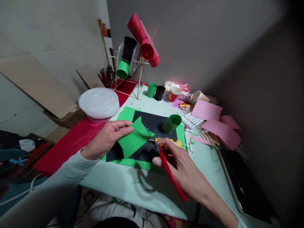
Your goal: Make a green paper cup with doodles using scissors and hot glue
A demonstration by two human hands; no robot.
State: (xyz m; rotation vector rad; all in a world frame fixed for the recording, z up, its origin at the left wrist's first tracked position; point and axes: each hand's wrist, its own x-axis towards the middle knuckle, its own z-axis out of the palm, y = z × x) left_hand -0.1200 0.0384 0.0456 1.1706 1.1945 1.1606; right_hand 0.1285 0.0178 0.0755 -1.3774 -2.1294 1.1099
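Head view: the left hand (108,137) pinches a piece of green paper (133,142) by its left edge, thumb on top and fingers closed beneath it. The right hand (182,166) is curled around the red handles of a pair of scissors (170,172), whose blades reach up and left to the paper's right-hand side; whether they bite into it cannot be told.

The paper is held tilted over a black sheet (148,118), which lies on a larger green sheet (142,166) on the pale tabletop (114,180). A green cup (171,124) stands on the black sheet toward its right side, and a yellow tool (177,143) shows partly behind the right hand. Beyond these stand a small green cup (151,90), a black cup (160,93) and a red-and-white paper cup (174,95). White markers (192,120) and pink sheets (206,110) lie to the right. At the left sits a round white container (98,103); behind, a stick frame (140,79) carries red, black and green cups.
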